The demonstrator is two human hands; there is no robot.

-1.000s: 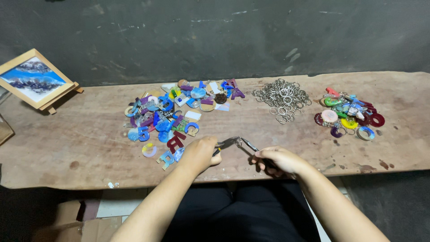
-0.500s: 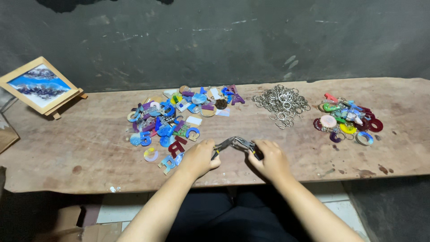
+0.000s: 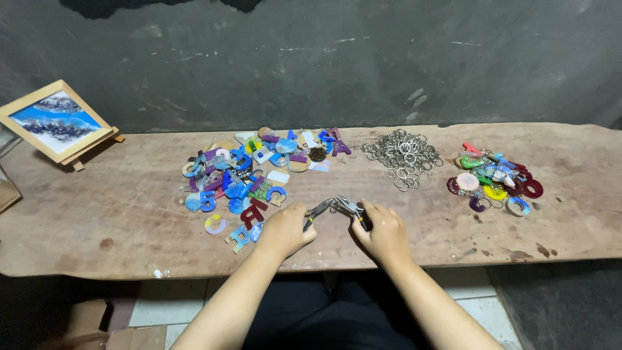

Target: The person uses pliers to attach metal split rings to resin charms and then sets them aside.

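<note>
Pliers (image 3: 319,210) and a second pair of pliers (image 3: 352,207) meet tip to tip just above the front part of the wooden bench (image 3: 97,220), midway between the two hands. The left hand (image 3: 285,230) is curled closed around the handles of the left-side pair; the right hand (image 3: 385,230) is curled closed around the handles of the other pair. Whatever sits between the tips is too small to identify.

Handling judgement: both tools appear to be small, rigid metal, light enough for single-hand control. Grip belongs on the handles, well back from the tips, as both hands have it. Any part clamped at the tips is likely thin, smooth and prone to slipping or springing free.

Surrounding items:
- Pile of coloured letter and shape pieces (image 3: 253,172), behind the left hand, spread loosely on the bench. These look hard, glossy and light.
- Heap of metal split rings (image 3: 402,152), behind the right hand. Stiff, small, apt to tangle.
- Smaller cluster of coloured pieces with rings attached (image 3: 492,178), further right.
- Framed blue-and-white picture on a small easel (image 3: 55,120), far left, well apart from the hands.
</note>
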